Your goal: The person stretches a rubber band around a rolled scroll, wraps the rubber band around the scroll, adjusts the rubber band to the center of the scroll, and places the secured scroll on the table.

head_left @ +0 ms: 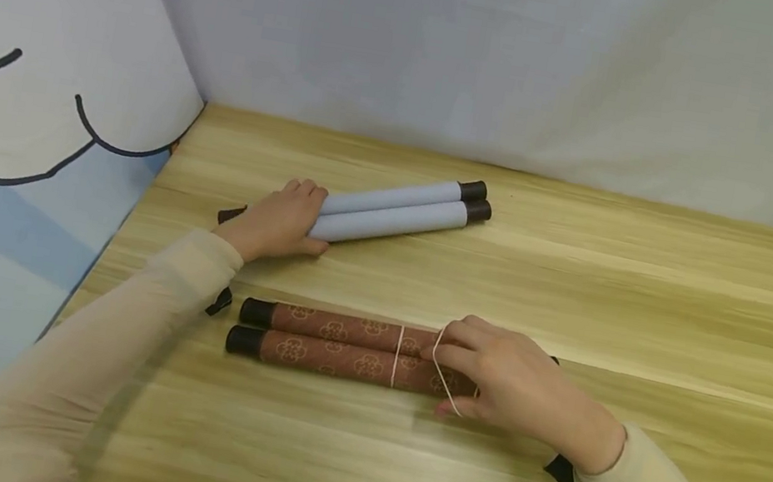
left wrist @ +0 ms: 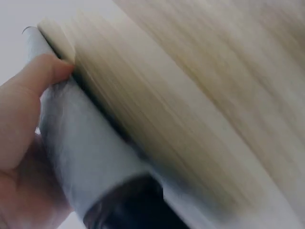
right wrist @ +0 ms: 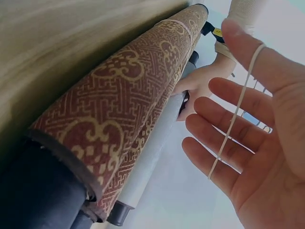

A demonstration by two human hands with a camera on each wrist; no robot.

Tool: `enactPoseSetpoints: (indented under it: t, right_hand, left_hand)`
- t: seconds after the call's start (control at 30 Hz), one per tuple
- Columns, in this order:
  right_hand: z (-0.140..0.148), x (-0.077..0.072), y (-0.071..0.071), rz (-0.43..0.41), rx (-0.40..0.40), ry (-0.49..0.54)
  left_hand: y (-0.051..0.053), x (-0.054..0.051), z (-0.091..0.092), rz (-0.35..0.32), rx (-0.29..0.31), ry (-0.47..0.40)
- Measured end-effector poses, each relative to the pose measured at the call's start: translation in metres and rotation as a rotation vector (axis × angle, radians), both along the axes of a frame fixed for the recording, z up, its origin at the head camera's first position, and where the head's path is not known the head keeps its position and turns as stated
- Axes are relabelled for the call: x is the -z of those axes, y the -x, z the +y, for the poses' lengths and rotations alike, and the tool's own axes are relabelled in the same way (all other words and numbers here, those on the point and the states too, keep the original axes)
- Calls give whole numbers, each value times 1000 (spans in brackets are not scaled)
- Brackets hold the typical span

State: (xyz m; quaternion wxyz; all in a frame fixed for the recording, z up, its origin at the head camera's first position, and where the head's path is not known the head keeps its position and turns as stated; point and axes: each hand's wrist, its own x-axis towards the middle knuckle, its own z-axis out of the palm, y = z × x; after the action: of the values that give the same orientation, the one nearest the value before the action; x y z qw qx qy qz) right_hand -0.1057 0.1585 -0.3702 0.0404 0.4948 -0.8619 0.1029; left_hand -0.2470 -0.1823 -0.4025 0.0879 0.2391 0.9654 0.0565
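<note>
Two pale grey-blue rolls with black ends [head_left: 390,220] lie side by side at the back, and my left hand [head_left: 279,220] grips them near their left end. In the left wrist view the thumb of my left hand [left wrist: 28,105] presses along a grey roll [left wrist: 90,143]. Nearer the front lie two brown patterned rolls [head_left: 330,357], with one white band [head_left: 397,356] around them. My right hand [head_left: 516,384] is over their right part, a second band [head_left: 443,381] stretched over its fingers. The right wrist view shows my right hand [right wrist: 267,124] with fingers spread beside the patterned roll [right wrist: 114,90].
The wooden table [head_left: 648,316] carries both pairs of rolls. A white cloth [head_left: 462,51] hangs behind it, and a cartoon-printed cloth [head_left: 38,93] stands along the left side. Black straps [head_left: 569,479] hang at the wrists.
</note>
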Motion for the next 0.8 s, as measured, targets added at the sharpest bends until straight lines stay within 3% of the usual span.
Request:
enactPoseSetpoints:
  t: [0.13,0.27,0.4,0.6,0.8]
  right_hand:
    - [1,-1,4,14,30,-3]
    - [5,-1,10,50,96,17]
    - [9,-1,14,70,122,57]
    - [16,-4,22,76,155,169]
    - [25,-4,24,50,208,257]
  left_hand:
    - [0,-2,-1,78,-32,45]
    - [-2,-5,-5,154,-45,37]
    - [-9,-11,-6,203,-17,11]
    - [-33,-23,-5,297,77,-43]
    - [-60,-29,-4,302,129,-94]
